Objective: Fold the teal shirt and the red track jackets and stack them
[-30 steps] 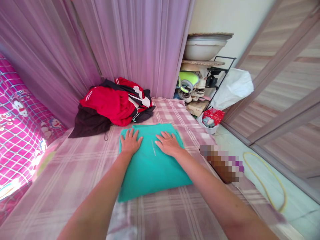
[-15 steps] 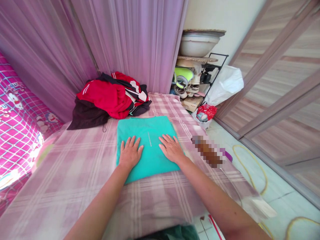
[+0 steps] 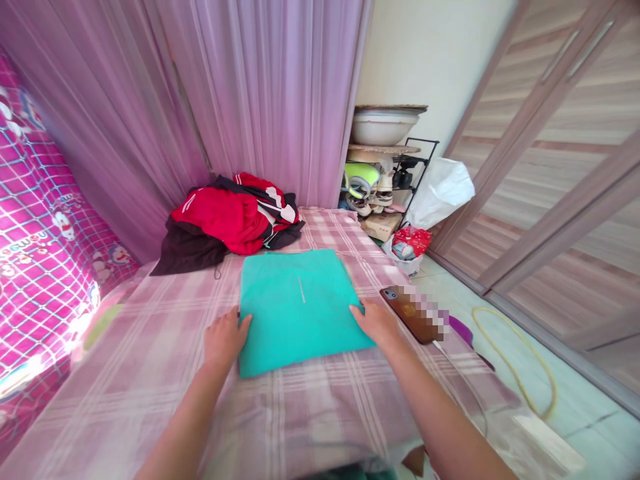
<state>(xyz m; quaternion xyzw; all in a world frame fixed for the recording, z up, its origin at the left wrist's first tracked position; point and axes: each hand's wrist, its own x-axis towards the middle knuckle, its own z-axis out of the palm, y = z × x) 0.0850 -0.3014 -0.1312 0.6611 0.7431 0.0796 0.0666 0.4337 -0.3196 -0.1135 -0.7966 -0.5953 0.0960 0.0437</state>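
Note:
A folded turquoise T-shirt (image 3: pixel 300 313) with a thin line of small print lies flat on the plaid bedsheet (image 3: pixel 150 347). At its left edge, my left hand (image 3: pixel 224 339) has the thumb on top of the cloth and the fingers curled down beside it. My right hand (image 3: pixel 376 321) takes the right edge in the same way, thumb above and fingertips out of sight at the side. Both hands are closed on the shirt's edges.
Red and dark clothes (image 3: pixel 230 220) lie heaped at the back of the bed. A phone (image 3: pixel 413 313) with a white cable is right of my right hand. Beyond the bed stand a shoe rack (image 3: pixel 417 173), a white bag (image 3: pixel 443 193) and a wooden wardrobe (image 3: pixel 545 173).
Both hands have slid outward from lying flat on top of the T-shirt and now grip its left and right edges. The camera view has tilted up slightly.

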